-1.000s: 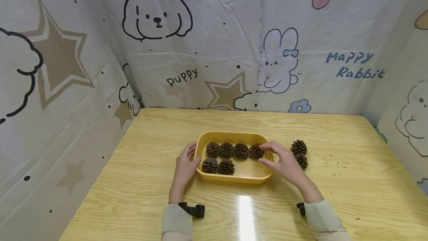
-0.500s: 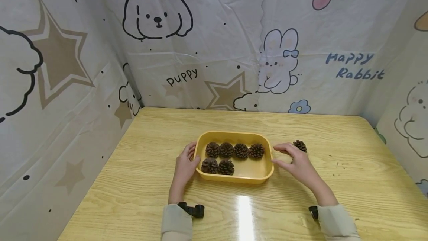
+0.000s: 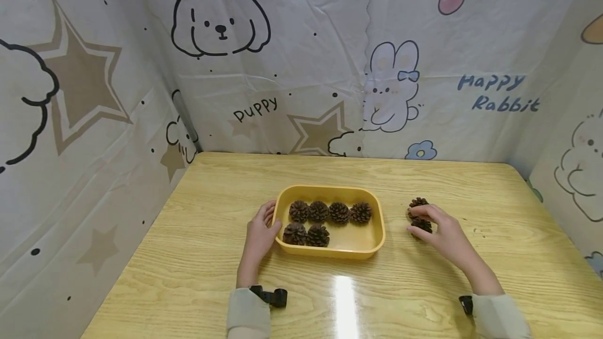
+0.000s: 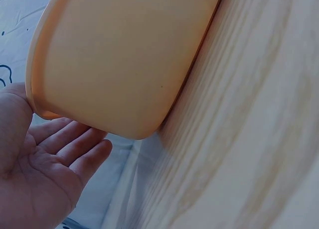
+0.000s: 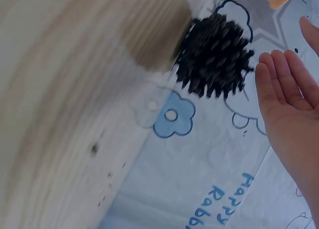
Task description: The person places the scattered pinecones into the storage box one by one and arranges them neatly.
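Note:
In the head view a yellow plastic bin (image 3: pixel 355 245) sits on the table, holding two rows of brown pine cones (image 3: pixel 338 213). My left hand (image 3: pixel 260 230) grips its left end; the left wrist view shows the thumb at the rim and the fingers (image 4: pixel 84 149) along the outer wall. To the right of the bin, my right hand (image 3: pixel 445 232) is over two loose pine cones, a far one (image 3: pixel 418 202) and a near one (image 3: pixel 421 226) lying between thumb and fingers. From the right wrist, a pine cone (image 5: pixel 214 57) appears just apart from the extended fingers (image 5: pixel 279 79).
A light wooden table (image 3: pixel 188 276) carries everything. Behind and beside it hangs a white curtain (image 3: pixel 306 67) with cartoon prints. Black camera straps (image 3: pixel 270 296) sit at both wrists.
My right hand has left the cone at the bin's far right, pulled back over the rim, and moved right to the loose pine cones. The left hand stays on the bin.

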A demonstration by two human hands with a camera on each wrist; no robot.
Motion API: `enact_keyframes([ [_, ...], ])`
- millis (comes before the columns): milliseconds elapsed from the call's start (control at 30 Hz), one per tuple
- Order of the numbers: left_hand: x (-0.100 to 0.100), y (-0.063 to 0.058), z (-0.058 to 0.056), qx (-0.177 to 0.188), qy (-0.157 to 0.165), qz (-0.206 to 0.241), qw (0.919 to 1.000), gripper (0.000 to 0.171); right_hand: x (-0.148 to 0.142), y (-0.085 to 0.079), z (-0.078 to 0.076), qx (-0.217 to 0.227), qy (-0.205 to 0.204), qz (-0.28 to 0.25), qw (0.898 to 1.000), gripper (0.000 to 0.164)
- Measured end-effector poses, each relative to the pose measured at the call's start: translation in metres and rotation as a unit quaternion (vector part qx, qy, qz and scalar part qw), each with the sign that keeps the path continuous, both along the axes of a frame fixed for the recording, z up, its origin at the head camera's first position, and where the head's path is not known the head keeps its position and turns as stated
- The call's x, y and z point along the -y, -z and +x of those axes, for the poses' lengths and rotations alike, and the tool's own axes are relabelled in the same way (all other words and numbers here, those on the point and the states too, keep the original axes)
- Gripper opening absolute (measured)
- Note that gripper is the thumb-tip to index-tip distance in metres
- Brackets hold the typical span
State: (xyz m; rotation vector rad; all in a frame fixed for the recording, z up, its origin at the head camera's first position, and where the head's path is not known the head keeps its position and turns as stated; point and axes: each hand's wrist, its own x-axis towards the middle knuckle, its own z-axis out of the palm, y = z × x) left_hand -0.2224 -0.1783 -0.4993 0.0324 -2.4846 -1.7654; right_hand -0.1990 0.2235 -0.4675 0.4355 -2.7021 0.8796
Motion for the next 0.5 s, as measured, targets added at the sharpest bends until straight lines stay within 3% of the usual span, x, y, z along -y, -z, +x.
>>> enact_keyframes([
  [500,0.001,0.003,0.0,-0.001,0.006,0.001,1.0,0.05,-0.032,0.004,0.003,0.016,0.008,0.026,0.999,0.043],
])
